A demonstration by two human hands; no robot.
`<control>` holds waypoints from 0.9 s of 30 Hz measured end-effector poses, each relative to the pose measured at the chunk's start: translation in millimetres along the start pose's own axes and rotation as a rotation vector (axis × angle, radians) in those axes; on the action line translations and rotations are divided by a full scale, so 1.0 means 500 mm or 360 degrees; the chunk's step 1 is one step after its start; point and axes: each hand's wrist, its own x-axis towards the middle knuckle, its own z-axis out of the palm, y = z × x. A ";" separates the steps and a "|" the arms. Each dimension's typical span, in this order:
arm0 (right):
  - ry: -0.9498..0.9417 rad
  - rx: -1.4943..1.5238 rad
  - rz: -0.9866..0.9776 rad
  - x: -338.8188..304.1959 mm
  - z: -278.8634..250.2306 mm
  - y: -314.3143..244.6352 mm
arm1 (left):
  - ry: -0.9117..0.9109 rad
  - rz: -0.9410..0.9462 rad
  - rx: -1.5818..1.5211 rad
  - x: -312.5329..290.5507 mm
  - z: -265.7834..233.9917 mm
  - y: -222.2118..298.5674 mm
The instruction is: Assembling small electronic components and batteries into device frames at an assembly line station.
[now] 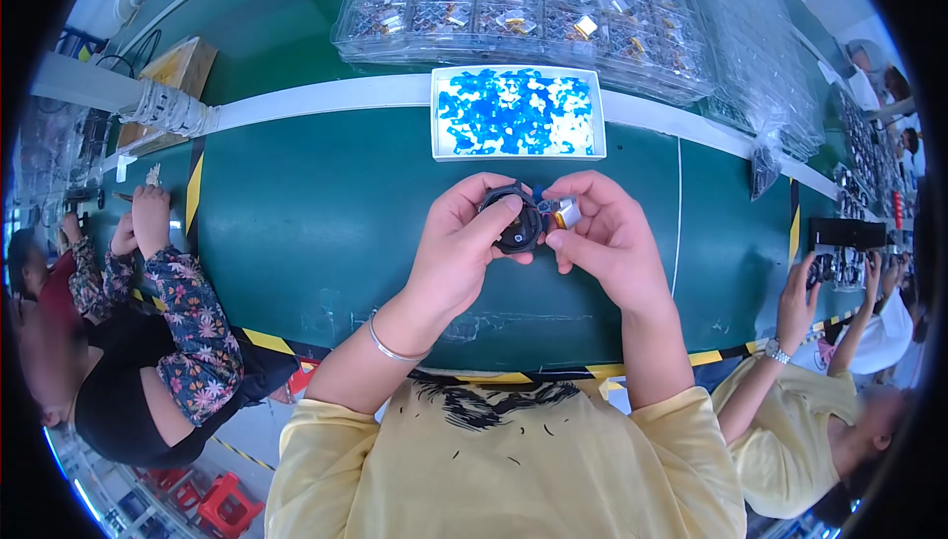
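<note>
Over the green table, my left hand (449,248) is closed around a round black casing (519,234), its thumb laid across the open inner side. The casing looks like a watch case with small parts inside. Close beside it, my right hand (620,243) pinches a small silver block with orange edging (567,213) between thumb and fingers. The block resembles a small battery with a circuit piece, right at the casing's edge; whether wires join the two is too small to tell.
Beyond my hands stands a white box (435,134) of blue and white small pieces. Clear plastic trays (474,40) of silver-and-orange components are stacked behind a white rail (326,97). Co-workers sit at left (193,342) and right (800,421). Yellow-black tape (513,377) lines the table's near edge.
</note>
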 end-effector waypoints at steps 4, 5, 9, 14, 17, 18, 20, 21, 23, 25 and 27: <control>0.0057 -0.0018 0.0032 -0.002 0.001 -0.003 | -0.0115 -0.0020 0.0024 0.004 -0.015 -0.001; 0.0057 -0.0016 0.0032 -0.002 0.002 -0.005 | -0.0115 -0.0021 0.0025 0.006 -0.017 -0.002; 0.0033 -0.0073 0.0084 -0.005 0.005 -0.020 | -0.0111 0.0036 -0.0010 0.009 -0.022 -0.008; 0.0051 0.0003 0.0026 -0.001 -0.010 -0.010 | -0.0129 -0.0009 -0.0022 0.008 -0.014 -0.003; 0.0049 0.0062 -0.0137 -0.001 -0.012 -0.002 | -0.0009 -0.0168 -0.0036 0.005 0.001 0.005; 0.0113 0.0009 -0.0168 0.001 -0.012 0.002 | -0.0135 -0.0180 -0.0046 0.007 -0.004 0.005; 0.0179 -0.0045 -0.0195 0.003 -0.011 0.011 | -0.0261 -0.0195 -0.0059 0.010 -0.006 0.006; 0.0270 -0.0296 -0.0280 0.001 -0.008 0.015 | -0.0291 -0.0171 0.0071 0.008 -0.003 0.009; 0.0362 -0.0547 -0.0365 -0.004 0.000 0.016 | -0.0322 -0.0147 0.0202 0.009 -0.007 0.003; 0.0403 -0.0859 -0.0504 -0.008 0.012 0.009 | -0.0259 0.0145 0.0763 0.016 -0.024 -0.014; 0.0419 -0.0949 -0.0559 -0.012 0.020 0.006 | -0.0187 0.0120 0.0641 0.016 -0.024 -0.022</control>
